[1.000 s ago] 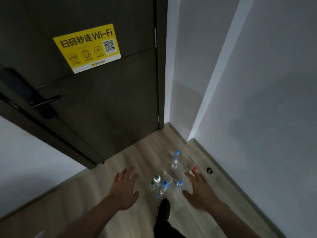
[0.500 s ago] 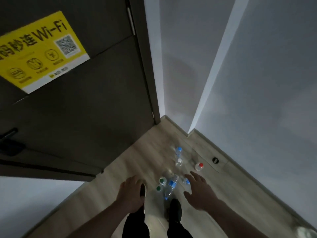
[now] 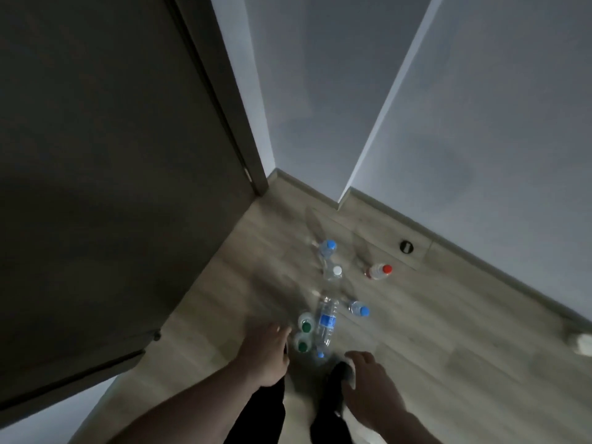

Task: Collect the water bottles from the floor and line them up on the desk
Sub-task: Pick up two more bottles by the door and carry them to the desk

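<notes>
Both of my hands are coming down lower than a moment ago, and the yellow sign on the door is gone from view now. My left hand (image 3: 267,357) is hanging open with the fingers loose, holding nothing, right beside the two green-capped bottles. My right hand (image 3: 371,386) is also open and empty, with its fingers curling a little over my black shoe (image 3: 339,374).

Two green-capped bottles (image 3: 303,336) are standing close together on the wooden floor (image 3: 448,363), just by my left fingertips. Touching them on the right, a long bottle with a blue label (image 3: 326,322) is lying on its side, with its blue cap pointing at my feet. A little past it, a small blue-capped bottle (image 3: 358,308) is sitting near its far end.

Farther out, a white-capped bottle (image 3: 334,272) is standing, and another blue-capped bottle (image 3: 327,248) is standing just behind it. Off to the right of those, a red-capped bottle (image 3: 379,271) is sitting by itself.

Past all the bottles, a small round black thing (image 3: 406,246) is sitting in the floor near the grey wall (image 3: 496,139). A big dark door (image 3: 112,171) is filling my left side.
</notes>
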The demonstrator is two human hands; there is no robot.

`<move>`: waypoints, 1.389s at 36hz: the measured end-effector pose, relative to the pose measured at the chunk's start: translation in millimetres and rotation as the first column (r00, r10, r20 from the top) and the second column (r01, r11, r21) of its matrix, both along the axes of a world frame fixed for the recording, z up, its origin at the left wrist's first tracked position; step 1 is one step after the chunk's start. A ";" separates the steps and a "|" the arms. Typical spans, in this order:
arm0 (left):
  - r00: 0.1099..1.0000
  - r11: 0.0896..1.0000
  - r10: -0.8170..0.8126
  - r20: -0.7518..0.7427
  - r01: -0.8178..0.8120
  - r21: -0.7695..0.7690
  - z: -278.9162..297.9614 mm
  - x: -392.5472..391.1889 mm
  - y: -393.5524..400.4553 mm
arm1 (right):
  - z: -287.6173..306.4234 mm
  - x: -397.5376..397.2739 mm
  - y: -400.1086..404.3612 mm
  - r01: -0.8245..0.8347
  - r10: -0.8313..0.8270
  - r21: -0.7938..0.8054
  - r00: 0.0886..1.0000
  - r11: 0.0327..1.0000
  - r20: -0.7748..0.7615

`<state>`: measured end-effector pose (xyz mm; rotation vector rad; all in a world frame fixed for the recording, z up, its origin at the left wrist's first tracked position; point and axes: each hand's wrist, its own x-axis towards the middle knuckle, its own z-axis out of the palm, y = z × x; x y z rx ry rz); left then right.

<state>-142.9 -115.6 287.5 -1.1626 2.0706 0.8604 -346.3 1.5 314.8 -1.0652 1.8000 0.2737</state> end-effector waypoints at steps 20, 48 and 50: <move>0.851 0.882 -0.459 -0.255 0.471 -0.016 -290.7 -30.9 -11.3 | -293.3 69.5 17.8 0.118 -0.116 -0.022 0.989 0.993 0.090; 0.916 0.913 0.364 -0.168 -0.387 -0.127 -184.9 31.6 -19.2 | -203.4 69.5 14.0 0.420 -0.414 -0.135 0.907 0.897 0.072; 0.913 0.911 0.379 -0.153 -0.397 -0.115 -137.7 41.0 -13.2 | -160.4 60.8 22.3 0.430 -0.424 -0.135 0.903 0.893 0.073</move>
